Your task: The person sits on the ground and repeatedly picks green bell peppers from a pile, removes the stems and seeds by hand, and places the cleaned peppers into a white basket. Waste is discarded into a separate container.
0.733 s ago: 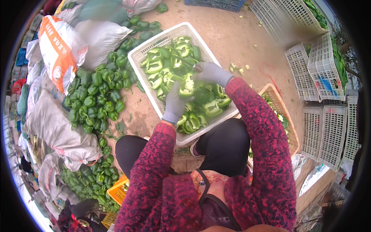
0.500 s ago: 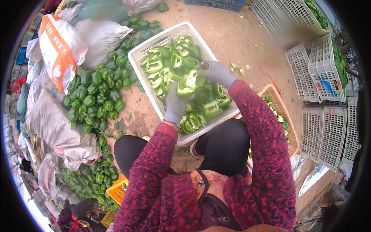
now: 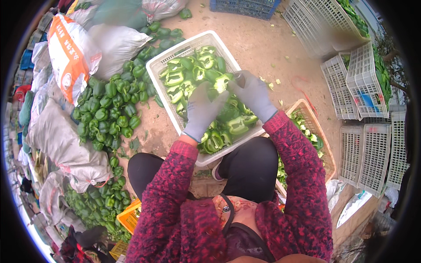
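Left hand (image 3: 202, 109) and right hand (image 3: 253, 94) are flanking an opened green pepper (image 3: 223, 82) over the white crate (image 3: 177, 51), grips too blurred to tell; probably coring, next move calling for steady support.

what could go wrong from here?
The right hand has a small dark object at its fingers, too unclear to identify; if sharp, it could nick the left hand close by.

Loose whole green peppers lie beside the white crate and might get trodden on.
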The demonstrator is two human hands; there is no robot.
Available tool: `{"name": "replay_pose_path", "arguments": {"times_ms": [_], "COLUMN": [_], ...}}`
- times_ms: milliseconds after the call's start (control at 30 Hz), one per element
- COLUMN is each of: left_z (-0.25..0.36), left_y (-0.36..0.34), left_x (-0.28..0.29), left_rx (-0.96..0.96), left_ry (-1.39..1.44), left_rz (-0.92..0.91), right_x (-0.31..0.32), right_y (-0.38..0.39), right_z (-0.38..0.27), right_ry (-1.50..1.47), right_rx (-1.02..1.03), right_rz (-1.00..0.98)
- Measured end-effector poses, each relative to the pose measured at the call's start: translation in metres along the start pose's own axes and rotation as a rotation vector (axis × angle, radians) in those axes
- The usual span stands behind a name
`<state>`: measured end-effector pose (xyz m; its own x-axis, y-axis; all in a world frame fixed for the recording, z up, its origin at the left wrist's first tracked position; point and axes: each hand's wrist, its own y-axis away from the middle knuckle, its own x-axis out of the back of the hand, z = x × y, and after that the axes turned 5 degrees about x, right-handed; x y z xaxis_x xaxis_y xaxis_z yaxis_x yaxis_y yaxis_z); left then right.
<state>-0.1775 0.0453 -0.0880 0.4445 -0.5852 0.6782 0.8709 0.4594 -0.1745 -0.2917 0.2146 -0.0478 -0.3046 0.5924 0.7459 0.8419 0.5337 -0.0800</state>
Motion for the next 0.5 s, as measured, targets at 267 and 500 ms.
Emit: {"name": "replay_pose_path", "arguments": {"times_ms": [267,500], "left_z": [0.016,0.013], "left_y": [0.01,-0.013], "left_x": [0.006,0.048], "left_rx": [0.054,0.344], "left_ry": [0.018,0.858], "left_rz": [-0.22,-0.196], "right_x": [0.015,0.004], "right_y": [0.019,-0.01], "right_z": [-0.022,0.036], "right_ry": [0.08,-0.764], "right_rx": [0.066,-0.335], "right_rz": [-0.159,-0.166]}}
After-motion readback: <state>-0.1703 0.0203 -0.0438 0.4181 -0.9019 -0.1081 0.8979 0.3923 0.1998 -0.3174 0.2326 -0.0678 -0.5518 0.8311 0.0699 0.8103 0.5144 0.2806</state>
